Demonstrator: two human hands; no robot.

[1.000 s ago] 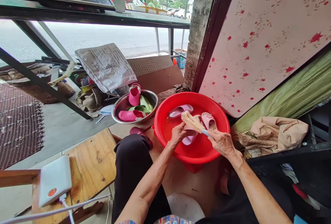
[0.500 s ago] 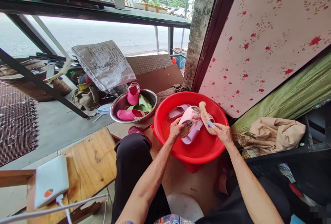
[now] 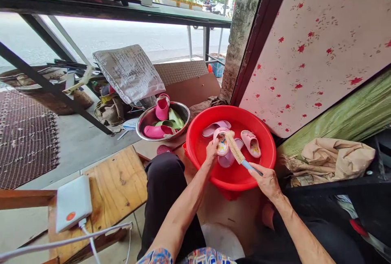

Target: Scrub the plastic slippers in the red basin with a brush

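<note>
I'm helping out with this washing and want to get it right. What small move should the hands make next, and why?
Probably scrub the bristles across the insole. The left hand grips the pink slipper over the red basin, with its patterned insole showing. The right hand holds the brush with its bristles at that slipper, so the insole seems within easy reach.

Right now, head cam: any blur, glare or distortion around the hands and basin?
Head view: the right hand and scrubbing brush look sharp, no visible smear. Head view: soft daylight, no hard shadows on the red basin. Head view: the street is washed out; wide-angle distortion bends the shelf.
</note>
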